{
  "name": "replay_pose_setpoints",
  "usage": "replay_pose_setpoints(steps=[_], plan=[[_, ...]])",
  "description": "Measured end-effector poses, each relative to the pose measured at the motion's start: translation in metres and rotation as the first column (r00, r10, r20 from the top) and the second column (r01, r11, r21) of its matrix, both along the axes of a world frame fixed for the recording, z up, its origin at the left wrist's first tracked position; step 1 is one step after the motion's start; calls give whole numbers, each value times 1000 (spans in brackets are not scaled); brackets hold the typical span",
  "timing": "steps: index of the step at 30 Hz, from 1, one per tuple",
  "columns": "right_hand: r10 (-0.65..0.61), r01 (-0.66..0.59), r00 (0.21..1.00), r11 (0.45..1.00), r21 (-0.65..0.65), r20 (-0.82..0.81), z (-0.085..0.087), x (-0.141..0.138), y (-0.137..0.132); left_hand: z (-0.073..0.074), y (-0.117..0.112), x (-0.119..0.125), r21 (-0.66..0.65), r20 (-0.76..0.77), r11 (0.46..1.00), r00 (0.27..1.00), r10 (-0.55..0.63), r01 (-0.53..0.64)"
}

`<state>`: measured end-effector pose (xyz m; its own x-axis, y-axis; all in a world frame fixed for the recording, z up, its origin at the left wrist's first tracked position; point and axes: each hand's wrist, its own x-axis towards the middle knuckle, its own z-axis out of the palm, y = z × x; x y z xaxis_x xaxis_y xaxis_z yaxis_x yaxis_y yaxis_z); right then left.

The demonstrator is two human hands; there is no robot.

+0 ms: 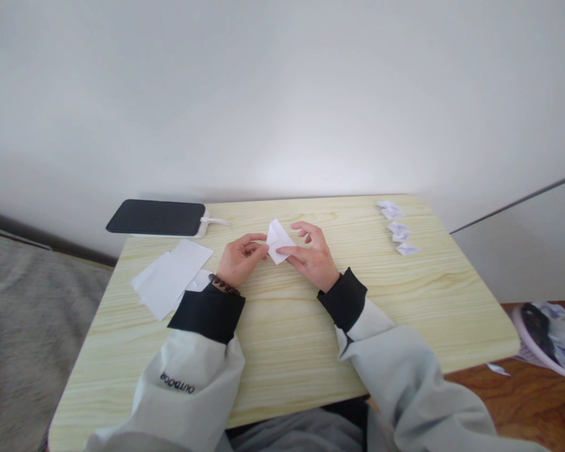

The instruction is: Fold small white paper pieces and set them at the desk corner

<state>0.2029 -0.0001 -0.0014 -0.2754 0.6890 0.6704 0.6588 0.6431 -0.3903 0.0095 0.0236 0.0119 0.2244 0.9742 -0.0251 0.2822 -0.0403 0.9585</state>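
A small folded white paper (279, 241) lies near the middle of the pale wooden table (282, 326). My left hand (240, 258) pinches its left edge with thumb and fingers curled. My right hand (313, 254) presses on its right side, the index finger laid along the fold and the other fingers raised. Both sleeves are grey with black cuffs, and a dark bead bracelet sits on my left wrist.
A stack of white paper sheets (169, 282) lies at the left. A dark phone (156, 217) with a white cable rests at the back left corner. Several small folded paper pieces (398, 228) line the back right. A basket of paper scraps (553, 339) stands on the floor at the right.
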Motion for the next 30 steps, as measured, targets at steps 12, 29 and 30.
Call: replay_pose_setpoints(steps=[12,29,30], plan=[[-111,103,992,987,126,56,0,-3,-3,3,0,0,-51,-16,998,999,47,-47],[102,-162,962,961,-224,-254,-7,-1,2,-2,0,-3,-28,-50,997,996,-72,71],[82,-140,966,963,-230,-245,-8,-1,3,-1,-1,-3,-27,-76,997,994,-73,71]])
